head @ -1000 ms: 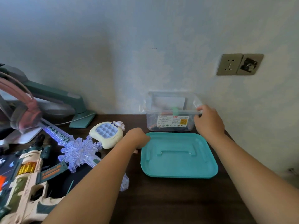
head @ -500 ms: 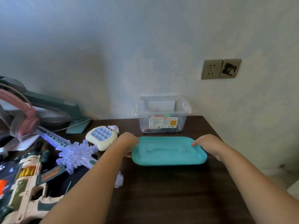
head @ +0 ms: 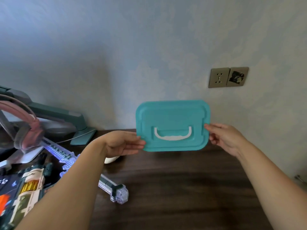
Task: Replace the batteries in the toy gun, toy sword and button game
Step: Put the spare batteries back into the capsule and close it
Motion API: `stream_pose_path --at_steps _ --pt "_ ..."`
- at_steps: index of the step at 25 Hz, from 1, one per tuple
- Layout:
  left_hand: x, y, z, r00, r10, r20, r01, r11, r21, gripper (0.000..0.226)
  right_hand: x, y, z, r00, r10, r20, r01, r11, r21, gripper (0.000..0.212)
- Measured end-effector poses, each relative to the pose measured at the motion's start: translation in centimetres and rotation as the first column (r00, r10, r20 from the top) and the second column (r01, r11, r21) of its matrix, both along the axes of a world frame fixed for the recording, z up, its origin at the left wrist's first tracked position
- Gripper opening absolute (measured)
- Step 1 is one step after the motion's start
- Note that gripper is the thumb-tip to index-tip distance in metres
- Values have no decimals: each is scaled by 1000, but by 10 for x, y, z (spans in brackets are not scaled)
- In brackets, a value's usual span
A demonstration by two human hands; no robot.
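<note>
Both the left hand and right hand had raised the teal lid off the tabletop, fingers pinching its sides; battery swaps apparently unstarted.

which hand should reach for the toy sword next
Probably the left hand: the toy sword lies right under that forearm, while the right hand is across the teal lid, farther away. Both hold the lid now.

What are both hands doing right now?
Left hand: holding the teal lid by its left edge.
Right hand: pinching the lid's right edge.
</note>
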State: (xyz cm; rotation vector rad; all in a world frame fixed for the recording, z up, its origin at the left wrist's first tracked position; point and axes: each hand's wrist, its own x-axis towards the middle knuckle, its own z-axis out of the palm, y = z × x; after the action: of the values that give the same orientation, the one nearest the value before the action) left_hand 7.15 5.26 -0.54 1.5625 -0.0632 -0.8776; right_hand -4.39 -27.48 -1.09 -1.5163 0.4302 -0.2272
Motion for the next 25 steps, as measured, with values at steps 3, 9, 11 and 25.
stream_pose_path --at_steps 3,9,11,25 --pt "22 -20 6 958 134 255 -177 972 154 26 30 -2 4 989 -150 -2 149 984 -92 27" --pt "71 -65 10 776 30 630 -403 792 458 46 92 -3 14 954 -299 2 291 926 -239 15" --pt "76 -73 7 715 -62 697 -444 729 521 48 104 -3 10 943 -332 19 320 890 -324 10" --pt "52 -83 -16 898 393 197 -410 910 53 23 99 9 -17 913 -407 -38 365 852 -376 20"
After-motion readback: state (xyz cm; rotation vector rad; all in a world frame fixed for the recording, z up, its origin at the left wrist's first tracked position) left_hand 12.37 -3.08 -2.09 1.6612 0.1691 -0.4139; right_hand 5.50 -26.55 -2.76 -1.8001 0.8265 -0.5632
